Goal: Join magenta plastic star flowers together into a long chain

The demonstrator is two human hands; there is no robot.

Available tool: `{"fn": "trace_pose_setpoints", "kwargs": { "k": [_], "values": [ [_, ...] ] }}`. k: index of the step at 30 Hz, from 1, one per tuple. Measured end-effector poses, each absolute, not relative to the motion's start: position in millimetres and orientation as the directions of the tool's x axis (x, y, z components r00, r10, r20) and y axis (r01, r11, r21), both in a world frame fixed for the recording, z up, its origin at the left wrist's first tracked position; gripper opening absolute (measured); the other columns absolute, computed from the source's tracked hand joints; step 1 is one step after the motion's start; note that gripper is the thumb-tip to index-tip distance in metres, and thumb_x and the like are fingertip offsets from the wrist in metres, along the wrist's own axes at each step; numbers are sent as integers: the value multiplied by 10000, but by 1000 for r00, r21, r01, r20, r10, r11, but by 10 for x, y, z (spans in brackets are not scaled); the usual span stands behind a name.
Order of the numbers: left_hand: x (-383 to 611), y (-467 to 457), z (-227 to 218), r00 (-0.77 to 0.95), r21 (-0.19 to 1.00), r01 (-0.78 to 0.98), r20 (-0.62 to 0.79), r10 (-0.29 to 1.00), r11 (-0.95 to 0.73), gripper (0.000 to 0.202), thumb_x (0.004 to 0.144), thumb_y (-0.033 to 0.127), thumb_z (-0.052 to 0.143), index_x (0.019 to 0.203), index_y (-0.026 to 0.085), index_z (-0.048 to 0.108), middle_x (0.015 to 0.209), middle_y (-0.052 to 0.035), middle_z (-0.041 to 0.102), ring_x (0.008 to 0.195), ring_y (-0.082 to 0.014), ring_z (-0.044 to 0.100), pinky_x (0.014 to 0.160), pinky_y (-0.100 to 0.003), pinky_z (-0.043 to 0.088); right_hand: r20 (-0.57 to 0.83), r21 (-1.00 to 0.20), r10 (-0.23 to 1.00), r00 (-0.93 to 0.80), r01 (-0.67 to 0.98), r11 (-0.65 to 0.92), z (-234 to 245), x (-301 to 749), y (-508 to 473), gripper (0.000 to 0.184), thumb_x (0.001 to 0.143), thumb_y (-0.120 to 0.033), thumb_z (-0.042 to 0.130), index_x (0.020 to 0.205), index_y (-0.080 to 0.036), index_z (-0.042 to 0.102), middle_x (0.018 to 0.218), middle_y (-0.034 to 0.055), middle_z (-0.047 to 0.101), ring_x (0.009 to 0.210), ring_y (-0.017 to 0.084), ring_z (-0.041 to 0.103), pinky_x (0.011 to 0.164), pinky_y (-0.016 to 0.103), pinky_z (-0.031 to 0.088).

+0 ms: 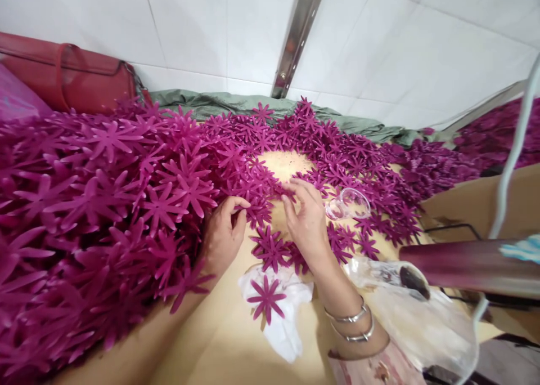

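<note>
You have purple flowers (162,207) with long, rounded petals heaped deep at your left; a single flower (266,299) lies spread out nearer you, its underside hard to tell.

Left hand (223,236), right hand (309,222) near each other, apart, fingers (237,201) bent; right forearm (335,283) slanting inward.

1 left hand (223,230) plus 1 right hand (307,219): 2 bare hands. Silver metal bangles (358,338): 2. Magenta star-shaped flowers with finger-like petals (160,206): heaped, overlapping, too many to count; only 1 on crumpled white cloth (287,340). White cloths: 1. Clear round plastic cup (350,205): 1. Red leather-like handbag (93,81): 1. Slotted silver metal strip (298,41): 1. Pale thick cable (510,165): 1.
</note>
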State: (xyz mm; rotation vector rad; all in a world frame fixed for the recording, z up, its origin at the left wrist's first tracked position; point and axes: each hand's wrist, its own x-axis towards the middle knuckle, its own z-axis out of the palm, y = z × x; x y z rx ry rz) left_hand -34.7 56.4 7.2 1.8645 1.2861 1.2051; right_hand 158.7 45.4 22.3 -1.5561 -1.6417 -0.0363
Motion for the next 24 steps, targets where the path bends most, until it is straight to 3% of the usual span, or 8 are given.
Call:
{"fn": "trace_pose_setpoints", "kwargs": {
  "k": [5,10,15,20,24],
  "values": [
    [-396,628,81,11,808,492,368,930,-325,140,919,123,549,1002,183,644,894,-27,707,791,-163,663,762,-284,501,570,-358,804,173,932,53,124,1816,518,385,949,-140,502,1294,-76,661,1402,241,612,1346,313,548,1166,522,440],
    [-386,604,87,33,771,505,433,901,-389,141,925,99,559,1008,176,643,883,-19,707,743,-146,647,719,-264,493,465,-261,858,217,960,-101,-7,1864,673,483,952,-121,455,1410,-4,552,1504,275,538,1437,338,467,1193,528,386],
    [-351,515,145,83,718,465,546,833,-517,161,948,76,548,1029,184,637,970,-38,711,914,-160,674,844,-267,517,398,-118,887,232,972,-201,69,1810,797,415,952,-188,528,1340,-71,617,1287,227,685,1200,354,586,1057,518,425],
    [-369,443,206,158,688,370,615,772,-624,267,979,62,481,1037,217,690,1004,-39,661,985,-147,657,917,-264,524,559,-73,824,92,995,-61,106,1854,821,205,940,-241,569,1045,-158,725,1012,158,729,983,307,587,916,465,433],
    [-361,438,212,154,734,310,589,793,-605,265,993,99,499,1042,222,728,998,-40,654,964,-141,666,894,-260,543,650,-117,754,92,993,-21,192,1887,843,235,973,-195,488,1020,-172,718,933,130,726,928,284,606,884,442,450]
  ]
}}
